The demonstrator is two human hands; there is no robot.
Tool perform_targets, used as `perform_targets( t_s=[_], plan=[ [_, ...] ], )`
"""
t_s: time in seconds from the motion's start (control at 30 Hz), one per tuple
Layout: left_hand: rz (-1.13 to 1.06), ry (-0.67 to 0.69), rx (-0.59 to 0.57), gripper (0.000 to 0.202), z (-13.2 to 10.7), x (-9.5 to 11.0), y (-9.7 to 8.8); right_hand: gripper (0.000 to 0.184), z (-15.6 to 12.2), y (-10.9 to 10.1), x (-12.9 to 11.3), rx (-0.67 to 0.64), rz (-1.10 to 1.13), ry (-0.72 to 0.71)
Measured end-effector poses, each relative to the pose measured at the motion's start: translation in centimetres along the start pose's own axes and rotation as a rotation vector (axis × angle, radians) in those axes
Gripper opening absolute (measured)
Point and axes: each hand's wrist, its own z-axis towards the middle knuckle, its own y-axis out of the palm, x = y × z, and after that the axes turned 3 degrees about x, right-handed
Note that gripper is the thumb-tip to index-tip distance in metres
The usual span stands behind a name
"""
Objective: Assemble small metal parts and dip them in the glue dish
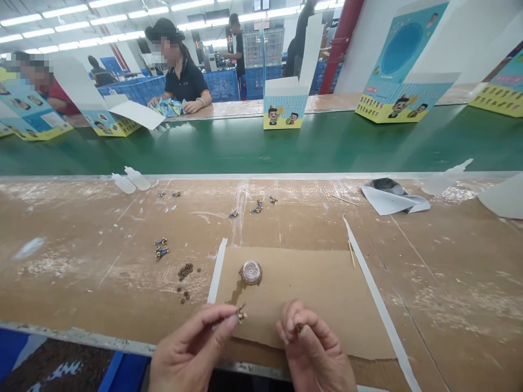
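My left hand (192, 348) is low at the near edge of the workbench, its thumb and forefinger pinched on a tiny coloured figure (241, 314). Beside it my right hand (314, 348) is closed, its fingertips pinching a small brown ring-shaped piece (299, 328). Both hover over a sheet of cardboard (318, 283). A small round clear cap (250, 271) sits on that sheet just beyond my hands. A cluster of small brown rings (186, 270) lies to the left, and more tiny figures (160, 251) lie further left.
Other tiny figures (257, 207) are scattered mid-bench. Two small white bottles (131, 181) lie at the far left, a crumpled white sheet (392, 198) at the right. Beyond runs a green conveyor (253, 149) with printed cartons (285, 103). People work on the far side.
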Motion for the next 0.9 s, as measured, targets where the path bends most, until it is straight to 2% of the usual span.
perform_targets(
  t_s=[0.1, 0.27, 0.37, 0.43, 0.63, 0.9],
  plan=[
    [0.152, 0.218, 0.002, 0.01, 1.8, 1.5, -0.1, 0.021, 1.2, 0.4, -0.2, 0.036, -0.022, -0.017],
    [0.372, 0.375, -0.102, 0.002, 4.1, 2.8, 0.5, 0.017, 2.0, 0.4, 0.5, 0.061, -0.016, -0.016],
    [0.501, 0.49, -0.181, 0.006, 4.8, 2.9, 0.8, 0.012, 1.8, 0.3, 1.0, 0.038, -0.001, -0.018],
    [0.559, 0.553, -0.188, 0.008, 5.0, 3.1, 1.1, 0.01, 1.7, 0.2, 1.1, 0.036, 0.002, -0.022],
    [0.69, 0.686, -0.181, 0.011, 5.2, 3.5, 1.9, 0.01, 1.7, 0.8, 0.9, 0.035, 0.012, -0.013],
    [0.767, 0.733, -0.2, 0.01, 5.7, 3.5, 2.1, 0.009, 1.3, 1.5, 0.5, 0.028, 0.035, -0.019]
  ],
)
